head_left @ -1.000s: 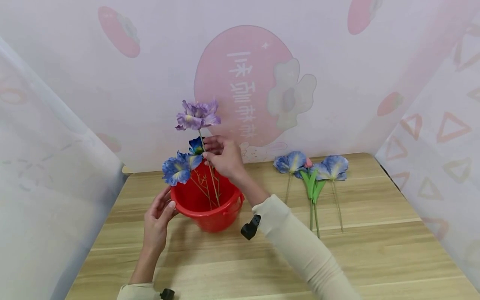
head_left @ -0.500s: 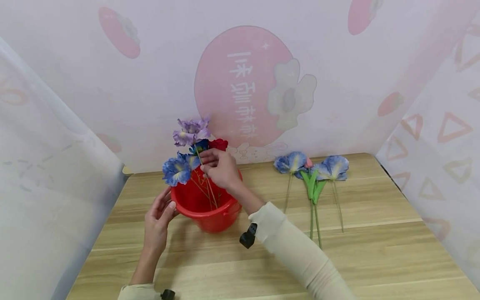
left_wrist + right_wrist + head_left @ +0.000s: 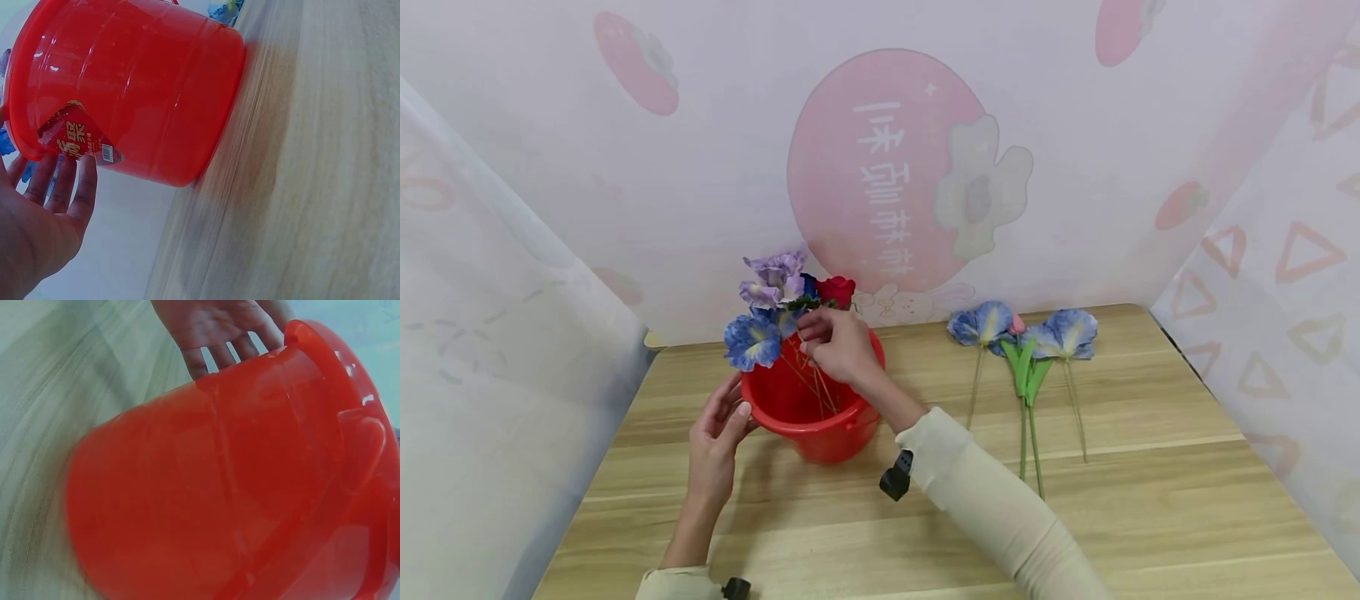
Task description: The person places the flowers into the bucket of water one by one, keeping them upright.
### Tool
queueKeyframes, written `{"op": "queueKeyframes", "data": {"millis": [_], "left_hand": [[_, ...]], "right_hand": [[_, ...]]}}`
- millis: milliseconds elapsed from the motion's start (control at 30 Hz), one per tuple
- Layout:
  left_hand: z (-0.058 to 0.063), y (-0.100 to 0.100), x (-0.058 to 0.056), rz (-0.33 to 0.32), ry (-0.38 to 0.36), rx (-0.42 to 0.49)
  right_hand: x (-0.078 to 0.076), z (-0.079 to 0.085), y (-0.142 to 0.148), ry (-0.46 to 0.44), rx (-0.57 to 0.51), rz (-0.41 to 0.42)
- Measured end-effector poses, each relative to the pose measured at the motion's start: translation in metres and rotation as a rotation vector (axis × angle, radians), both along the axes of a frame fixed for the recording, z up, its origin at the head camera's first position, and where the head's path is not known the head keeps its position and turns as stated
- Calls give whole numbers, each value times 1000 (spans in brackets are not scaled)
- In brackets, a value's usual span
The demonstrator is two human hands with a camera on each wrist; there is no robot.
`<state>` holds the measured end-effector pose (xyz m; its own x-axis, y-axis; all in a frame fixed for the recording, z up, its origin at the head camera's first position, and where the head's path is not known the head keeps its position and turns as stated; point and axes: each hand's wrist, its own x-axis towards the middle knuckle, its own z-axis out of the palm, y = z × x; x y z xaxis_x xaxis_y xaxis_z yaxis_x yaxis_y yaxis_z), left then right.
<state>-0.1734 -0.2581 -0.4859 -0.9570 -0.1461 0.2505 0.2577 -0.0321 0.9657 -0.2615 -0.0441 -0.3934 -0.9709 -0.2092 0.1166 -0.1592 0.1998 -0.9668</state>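
Observation:
A red plastic bucket stands upright on the wooden table. My left hand touches its left side at the rim. In the left wrist view, that hand's extended fingers lie against the bucket wall by a gold-lettered sticker. Over the bucket's mouth, my right hand pinches the stem of a purple iris, its lower stem inside the bucket. A blue iris, a dark blue flower and a red rose also rise from the bucket. The right wrist view hides my right hand.
To the right lie two blue irises, one left and one right, with a pink tulip with green leaves between them. A patterned wall closes off the table's back edge.
My right hand has lowered the purple iris and shifted it slightly left, deeper into the bucket. The red rose behind has come into view. My left hand has stayed at the bucket.

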Motion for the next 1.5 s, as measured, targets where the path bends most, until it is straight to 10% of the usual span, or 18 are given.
{"op": "queueKeyframes", "data": {"millis": [1500], "left_hand": [[-2, 1, 0, -14, 23, 16]], "right_hand": [[1, 3, -4, -164, 87, 40]]}}
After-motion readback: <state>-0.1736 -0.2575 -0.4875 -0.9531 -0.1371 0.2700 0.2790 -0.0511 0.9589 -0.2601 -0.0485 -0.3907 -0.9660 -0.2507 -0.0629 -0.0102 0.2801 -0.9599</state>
